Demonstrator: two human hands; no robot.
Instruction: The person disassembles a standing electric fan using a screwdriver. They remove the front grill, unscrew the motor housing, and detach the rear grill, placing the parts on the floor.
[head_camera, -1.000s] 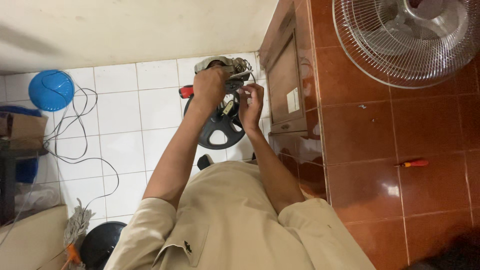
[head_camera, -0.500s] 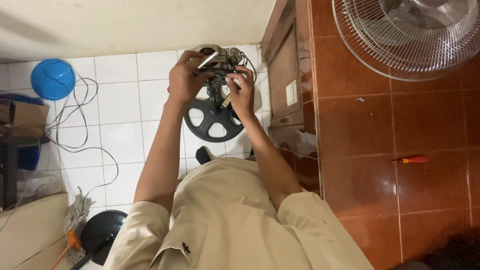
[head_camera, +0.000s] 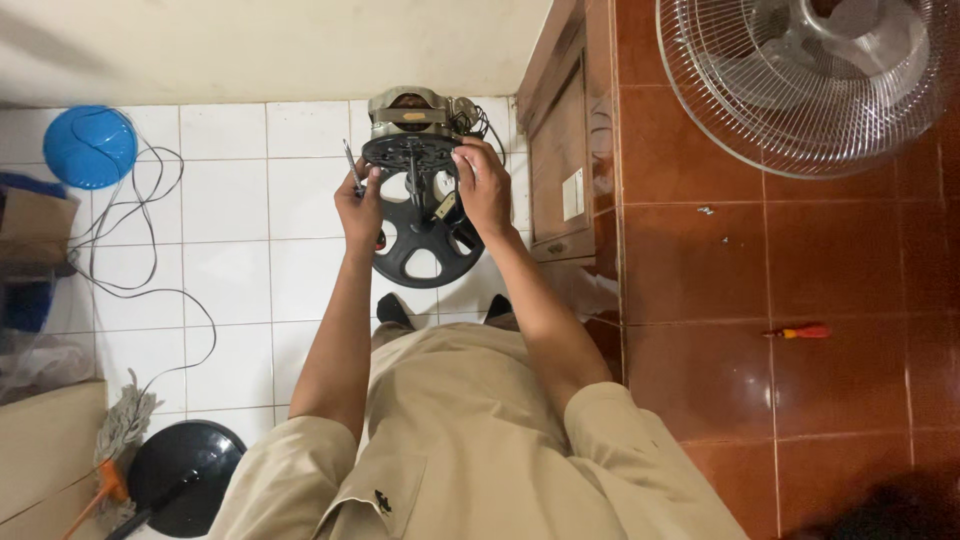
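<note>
While I am holding the piece up at arm's length over the white tiles, these lines are taking stock of it.

Thing in hand: I am gripping a fan motor assembly (head_camera: 415, 150), a grey metal motor housing at the far end with a round black plastic disc on its shaft side and a larger black spoked guard mount (head_camera: 425, 240) hanging nearer to me.
Where it is: it is hovering in the air, far from my body, above the white tiled floor (head_camera: 250, 260), just left of the wooden door frame (head_camera: 560, 170).
Left hand: my left hand (head_camera: 360, 210) is curling around the left rim of the disc, and a thin tool, likely a screwdriver, is poking out from that grip; its tip I cannot make out.
Right hand: my right hand (head_camera: 485, 185) is wrapping the right rim, fingers closed over the edge.
Weight: I am judging it heavy at the far, metal end, so it is wanting to tip away from me.
Stiffness: housing is feeling rigid, I would guess; the plastic spokes are looking thin and more breakable.
Best hold: both hands on the disc rim, close to the housing, clear of the loose wires (head_camera: 470, 115).
Nearby: fan grille (head_camera: 800, 90) lying far right on red tiles, red-handled screwdriver (head_camera: 800, 331) lying right.
</note>
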